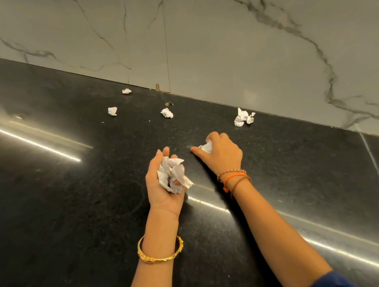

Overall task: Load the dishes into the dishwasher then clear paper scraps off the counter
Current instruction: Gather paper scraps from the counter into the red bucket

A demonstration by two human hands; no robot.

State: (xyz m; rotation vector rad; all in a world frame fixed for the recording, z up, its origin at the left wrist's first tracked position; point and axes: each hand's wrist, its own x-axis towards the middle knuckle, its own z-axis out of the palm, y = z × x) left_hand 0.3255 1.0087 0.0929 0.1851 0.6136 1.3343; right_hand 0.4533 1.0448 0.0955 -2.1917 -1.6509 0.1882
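- Black polished counter (74,212) ran under a marble-veined wall (244,45), with light streaks reflected across the stone.
- I saw the left hand (165,187) turned palm up just above the counter, its fingers curled round a bundle of crumpled paper scraps (174,175) (a gold bangle (161,253) sat on that forearm).
- The right hand (222,154) lay palm down on the counter, fingers pinching one small scrap (206,146); thread bracelets (233,177) circled its wrist.
- Four more scraps lay loose farther back: one by the wall's foot (126,91), one left of it (112,111), one mid-counter (167,113), and a larger wad (243,117) near the wall beyond the right hand.
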